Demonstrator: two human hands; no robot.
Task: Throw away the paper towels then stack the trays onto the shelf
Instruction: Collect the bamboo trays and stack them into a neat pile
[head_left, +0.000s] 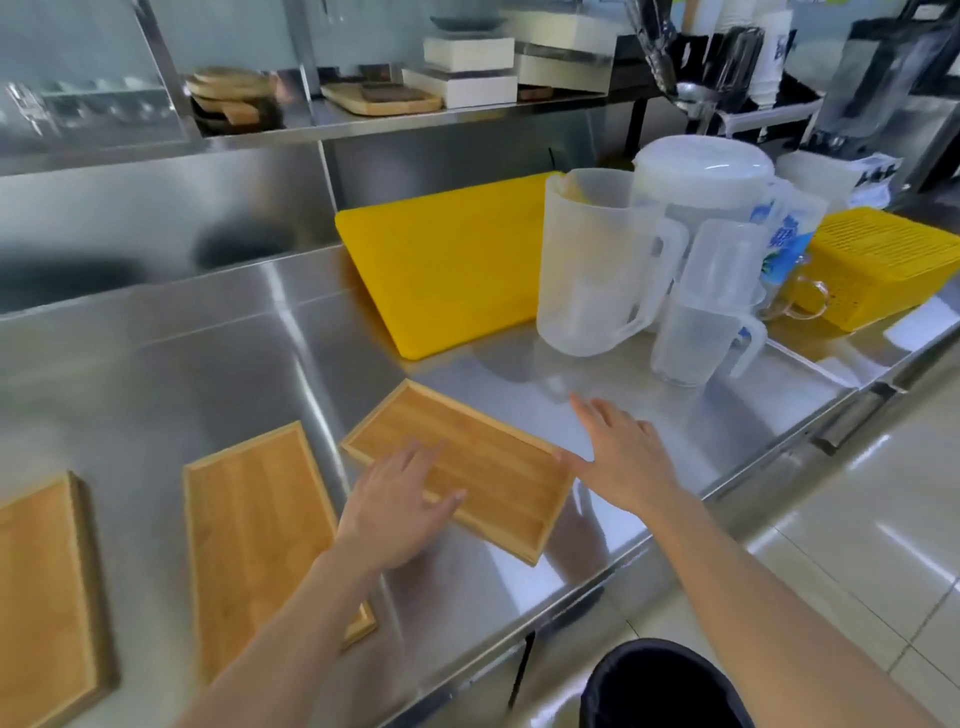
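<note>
Trays: three wooden ones flat on steel surface (156, 332). Left hand (400, 499) spread open on right tray (498, 483); right hand (623, 457) open at its right edge, thumb touching.

Both hands spread flat: left hand (397, 506) over the rightmost tray (488, 467), right hand (621, 454) beside it on the steel tabletop (208, 364); two more trays (244, 530) lie left.

leftmost tray (44, 597) cut by left edge, black bin (660, 686) cut below
</note>
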